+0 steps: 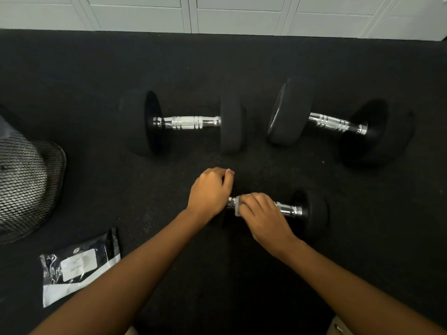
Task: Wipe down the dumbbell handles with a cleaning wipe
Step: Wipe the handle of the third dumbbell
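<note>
My right hand (261, 213) is clamped round the cleaning wipe (238, 207), which is wrapped on the chrome handle (287, 209) of the near dumbbell (312, 211), at its left end. My left hand (210, 192) is curled over that dumbbell's left head, which is hidden beneath it, so I judge I am steadying it.

The risks as I see them:
- If my left grip slackens, the round heads could roll on the rubber floor (169, 226) and the wipe would slide off.
- The knurling may snag and tear the wipe.
- The bare right stretch of handle could get missed.

The far-left dumbbell (188, 122) and far-right dumbbell (338, 123) lie well apart, untouched. The wipes pack (77, 264) lies near left.
</note>
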### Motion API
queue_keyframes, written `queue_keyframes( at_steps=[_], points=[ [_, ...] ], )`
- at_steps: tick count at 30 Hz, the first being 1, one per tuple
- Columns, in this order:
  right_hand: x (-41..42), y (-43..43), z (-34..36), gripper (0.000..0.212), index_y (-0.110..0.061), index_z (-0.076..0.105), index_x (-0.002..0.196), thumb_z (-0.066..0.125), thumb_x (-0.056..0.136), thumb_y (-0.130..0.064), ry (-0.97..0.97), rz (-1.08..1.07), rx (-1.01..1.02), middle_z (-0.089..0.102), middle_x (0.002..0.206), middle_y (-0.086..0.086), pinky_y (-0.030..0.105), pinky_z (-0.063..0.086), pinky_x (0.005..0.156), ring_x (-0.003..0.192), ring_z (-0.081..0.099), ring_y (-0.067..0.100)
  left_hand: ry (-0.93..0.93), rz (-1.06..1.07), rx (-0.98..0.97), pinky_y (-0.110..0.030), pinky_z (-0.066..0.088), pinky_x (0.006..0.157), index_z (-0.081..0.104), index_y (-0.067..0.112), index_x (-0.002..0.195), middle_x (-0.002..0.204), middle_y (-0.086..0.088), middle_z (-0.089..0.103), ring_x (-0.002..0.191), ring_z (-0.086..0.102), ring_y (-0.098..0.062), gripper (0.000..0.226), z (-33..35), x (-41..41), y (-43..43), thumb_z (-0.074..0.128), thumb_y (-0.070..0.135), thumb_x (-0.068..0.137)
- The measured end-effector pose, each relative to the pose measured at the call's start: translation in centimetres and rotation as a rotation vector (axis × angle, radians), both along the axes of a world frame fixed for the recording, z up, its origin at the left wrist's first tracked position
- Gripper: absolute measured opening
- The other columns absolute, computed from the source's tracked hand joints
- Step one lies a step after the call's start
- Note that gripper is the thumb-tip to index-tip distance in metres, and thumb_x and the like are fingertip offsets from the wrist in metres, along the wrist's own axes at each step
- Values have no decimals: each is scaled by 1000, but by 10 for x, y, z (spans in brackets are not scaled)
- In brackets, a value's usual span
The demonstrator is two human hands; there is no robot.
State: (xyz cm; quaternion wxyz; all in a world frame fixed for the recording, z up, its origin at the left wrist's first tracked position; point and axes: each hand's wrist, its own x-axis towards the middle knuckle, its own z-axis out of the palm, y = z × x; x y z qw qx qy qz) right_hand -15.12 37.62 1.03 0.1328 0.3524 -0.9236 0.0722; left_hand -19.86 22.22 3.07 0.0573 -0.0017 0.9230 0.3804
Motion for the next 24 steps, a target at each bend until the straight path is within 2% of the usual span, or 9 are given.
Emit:
queue_keyframes(
  at_steps=[2,7,9,12,17,21,22,24],
  points=[
    [1,6,0,17,-8,49,97,38,84,-10,3,2,-6,64,96,10,33,37,85,87,58,24,-8,9,3,-32,48,82,68,13,105,106,-4,68,97,61,-14,36,-1,-1,1,38,32,97],
    [2,0,-5,18,-7,58,93,55,76,-1,-48,-40,-23,63,98,11,33,35,87,91,49,22,-1,18,5,-35,50,81,68,12,100,102,-4,69,93,61,-13,37,-2,0,2,38,32,97],
    [2,0,-4,14,-7,59,93,50,82,-7,-66,-39,-24,63,99,10,33,35,87,92,49,22,1,12,3,-34,50,80,68,12,99,102,-4,69,93,61,-13,37,-1,1,2,37,32,97],
    [0,6,1,20,-8,59,100,46,88,-19,-115,-32,-35,62,105,8,31,35,90,95,52,20,-1,5,2,-31,48,80,68,12,102,103,-4,68,95,60,-13,36,0,1,1,38,31,98],
    [-9,6,16,26,-13,59,112,47,93,-26,-443,-174,-236,61,107,1,20,39,86,100,52,13,-5,4,3,-32,48,80,68,11,101,104,-6,68,95,61,-15,36,2,1,1,38,30,98],
    [-26,2,19,25,-18,61,112,49,94,-31,-721,-341,-332,62,107,0,33,46,86,100,56,14,-13,-11,10,-25,46,76,67,12,104,104,-5,68,93,61,-12,34,2,1,0,38,30,98],
    [-26,3,19,25,-18,61,112,50,94,-31,-718,-326,-314,62,107,0,34,46,85,99,57,15,-15,-11,8,-26,46,76,67,13,105,104,-4,68,93,61,-12,34,2,1,0,38,30,98],
    [-19,8,19,27,-14,62,112,53,92,-28,-574,-212,-247,64,108,2,29,46,87,99,59,16,-17,-6,5,-29,48,78,67,13,104,104,-5,68,94,61,-13,35,2,0,0,38,31,98]
  ],
)
